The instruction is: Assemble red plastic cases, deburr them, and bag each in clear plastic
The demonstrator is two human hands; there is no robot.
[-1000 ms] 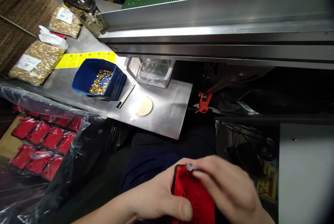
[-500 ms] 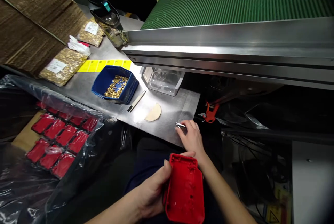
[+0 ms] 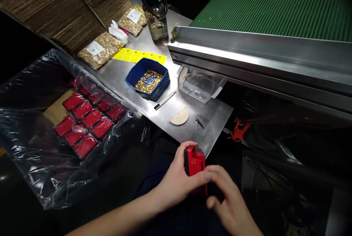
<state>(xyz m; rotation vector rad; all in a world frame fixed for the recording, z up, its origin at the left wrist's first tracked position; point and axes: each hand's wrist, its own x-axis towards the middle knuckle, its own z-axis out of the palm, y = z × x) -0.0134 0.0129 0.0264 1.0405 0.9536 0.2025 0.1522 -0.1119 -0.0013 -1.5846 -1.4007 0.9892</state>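
At the far left, clear plastic sheeting (image 3: 33, 148) spreads around rows of red parts (image 3: 92, 118), with a bit of tan board (image 3: 59, 107) beside them. Brown corrugated cardboard (image 3: 55, 8) fills the upper left corner. Against it, on the metal table (image 3: 192, 139), lies a large bag of gold-coloured pieces (image 3: 106, 52) with a white label; a crumpled white item (image 3: 118, 32) sits between it and a smaller bag (image 3: 132, 27). A yellow label strip (image 3: 137, 56) runs behind the blue bin (image 3: 162, 89), which holds loose gold-coloured pieces (image 3: 145, 85). A dark-lidded bottle (image 3: 158, 16) stands upright further back. In front of the bin lie a slim pale tool (image 3: 166, 100) with a black end and a beige disc (image 3: 180, 116) with one straight side.

The left hand (image 3: 176, 179) is closed around a red casing (image 3: 195, 164) with a black edge, held just off the table's near edge, above the lap. A small metal tool (image 3: 199, 122) lies on the table beyond it, near a transparent bin (image 3: 192, 95). The right hand (image 3: 231, 195) is at the casing's right side, fingers bent, thumb apart — blurred, so whether it grips is impossible to tell. Further right are an orange clamp (image 3: 239, 130) and a ribbed green conveyor belt (image 3: 269, 14).
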